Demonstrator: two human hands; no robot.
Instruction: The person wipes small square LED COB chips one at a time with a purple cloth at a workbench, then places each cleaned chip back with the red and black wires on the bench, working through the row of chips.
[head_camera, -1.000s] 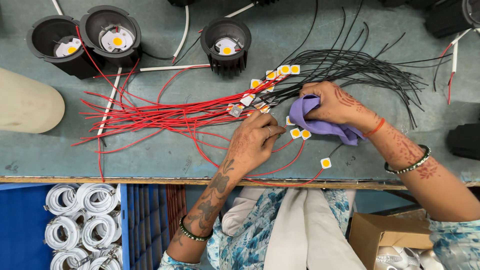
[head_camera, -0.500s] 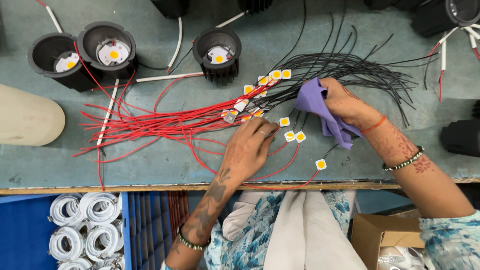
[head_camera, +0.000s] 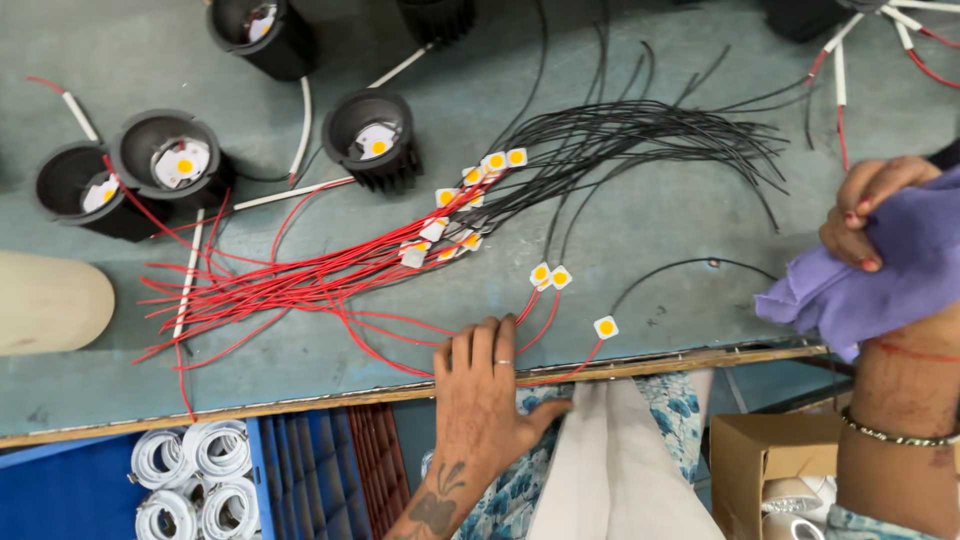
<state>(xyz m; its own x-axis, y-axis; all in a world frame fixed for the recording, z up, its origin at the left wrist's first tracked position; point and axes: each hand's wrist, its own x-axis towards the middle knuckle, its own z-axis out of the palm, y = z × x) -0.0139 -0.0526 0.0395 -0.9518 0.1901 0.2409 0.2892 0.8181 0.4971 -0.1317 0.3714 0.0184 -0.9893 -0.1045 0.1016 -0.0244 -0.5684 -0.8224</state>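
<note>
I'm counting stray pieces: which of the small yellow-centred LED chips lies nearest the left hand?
The lone LED chip right of the left hand, by the table edge on a red wire. The others lie farther up, paired or bunched.

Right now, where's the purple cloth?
In the head view, far right: the purple cloth is gripped in the right hand, above the cardboard box.

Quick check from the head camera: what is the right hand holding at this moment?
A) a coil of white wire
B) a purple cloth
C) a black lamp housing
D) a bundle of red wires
B: the right hand has its fingers closed around a purple cloth, off to the side of the wires.
</note>
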